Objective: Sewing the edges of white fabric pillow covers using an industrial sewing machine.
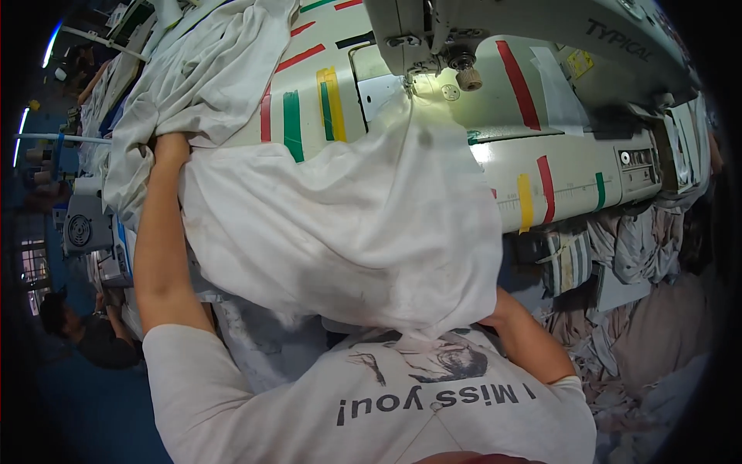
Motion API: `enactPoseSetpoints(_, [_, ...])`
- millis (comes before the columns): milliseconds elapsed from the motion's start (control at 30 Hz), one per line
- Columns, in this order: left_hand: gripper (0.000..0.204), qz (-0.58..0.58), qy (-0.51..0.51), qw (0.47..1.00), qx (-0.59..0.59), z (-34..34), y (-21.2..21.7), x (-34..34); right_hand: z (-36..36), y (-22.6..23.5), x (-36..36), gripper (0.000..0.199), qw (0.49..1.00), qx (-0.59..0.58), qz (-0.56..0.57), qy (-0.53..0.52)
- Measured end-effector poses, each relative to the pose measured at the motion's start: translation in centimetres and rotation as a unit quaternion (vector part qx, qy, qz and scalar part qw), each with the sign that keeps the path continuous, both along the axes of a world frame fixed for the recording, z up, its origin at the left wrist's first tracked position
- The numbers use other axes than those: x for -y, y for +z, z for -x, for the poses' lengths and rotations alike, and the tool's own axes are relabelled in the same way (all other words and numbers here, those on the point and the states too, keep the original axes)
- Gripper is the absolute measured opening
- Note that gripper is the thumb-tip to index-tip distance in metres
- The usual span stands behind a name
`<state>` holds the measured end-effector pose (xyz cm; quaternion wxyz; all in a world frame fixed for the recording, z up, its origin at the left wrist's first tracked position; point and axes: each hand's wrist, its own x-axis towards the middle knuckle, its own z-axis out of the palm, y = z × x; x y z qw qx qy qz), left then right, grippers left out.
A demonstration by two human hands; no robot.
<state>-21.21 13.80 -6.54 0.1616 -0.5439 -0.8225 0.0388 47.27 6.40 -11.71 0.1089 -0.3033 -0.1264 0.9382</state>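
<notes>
A large piece of white cloth (332,232) spreads over the front of the sewing machine bed and hangs down toward my chest. Its far corner runs up to the lit needle area (410,87) under the machine head. My left hand (171,145) reaches under a bunched pale grey-white cloth (209,77) on the left of the bed; its fingers are hidden by the folds. On the right, my right hand (496,309) goes behind the lower edge of the white cloth, so its fingers do not show.
Coloured tape strips mark the sewing machine bed (572,166). The machine arm (556,31) overhangs the upper right. Heaped cloth (657,332) lies at the lower right. A grey box with a fan (81,228) and another person (89,329) are at the left.
</notes>
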Motion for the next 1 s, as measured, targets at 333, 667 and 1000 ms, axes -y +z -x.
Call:
enactPoseSetpoints(333, [0.015,0.165,-0.229,0.841,0.461,-26.8,9.1,2.5,2.6,4.7,-3.5,0.044,0.999,-0.033,-0.033,0.027])
enactPoseSetpoints(667, [0.025,0.074,-0.088,0.965,0.235,-19.5,8.6,-5.0,3.0,4.6,-0.6,0.034,0.987,-0.031,-0.136,0.081])
enactPoseSetpoints(1000, [0.035,0.004,-0.403,0.860,0.313,-36.7,7.0,-5.5,-0.1,4.4,0.9,0.025,0.950,0.051,-0.268,0.150])
